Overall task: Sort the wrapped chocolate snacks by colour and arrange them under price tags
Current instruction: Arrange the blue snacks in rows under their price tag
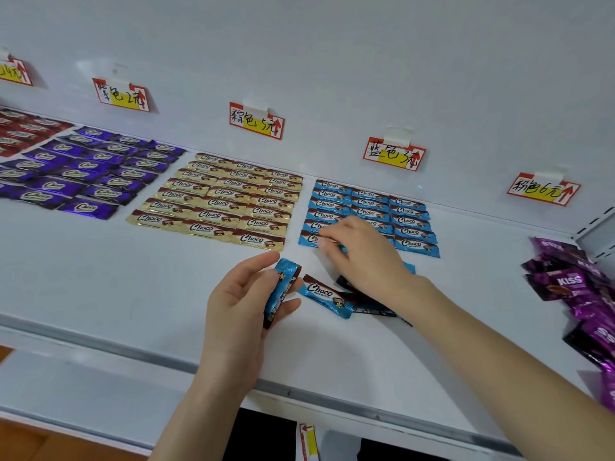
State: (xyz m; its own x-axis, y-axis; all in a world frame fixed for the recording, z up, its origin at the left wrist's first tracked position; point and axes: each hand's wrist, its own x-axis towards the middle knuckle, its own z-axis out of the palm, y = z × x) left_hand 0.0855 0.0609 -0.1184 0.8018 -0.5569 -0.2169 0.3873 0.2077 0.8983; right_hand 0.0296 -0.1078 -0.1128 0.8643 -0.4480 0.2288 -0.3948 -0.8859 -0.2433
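My left hand [241, 304] grips a blue Choco bar [281, 287] on edge, above the white shelf [133, 287]. My right hand [359, 254] reaches over the front of the blue block [409, 221] under the blue price tag [394, 154], its fingertips pinching a blue bar in the front row. A few loose blue bars [327, 296] lie between my hands, partly hidden by my right wrist. The gold block [226, 197] sits under its own tag [256, 121]; the purple block [90, 168] lies under another tag [121, 94].
Red bars [20, 134] lie at the far left. A heap of magenta Kiss packets [579, 294] sits at the right under a pink tag [544, 189]. The shelf's metal front edge [332, 404] runs below my arms. A shelf upright [599, 227] stands at the right.
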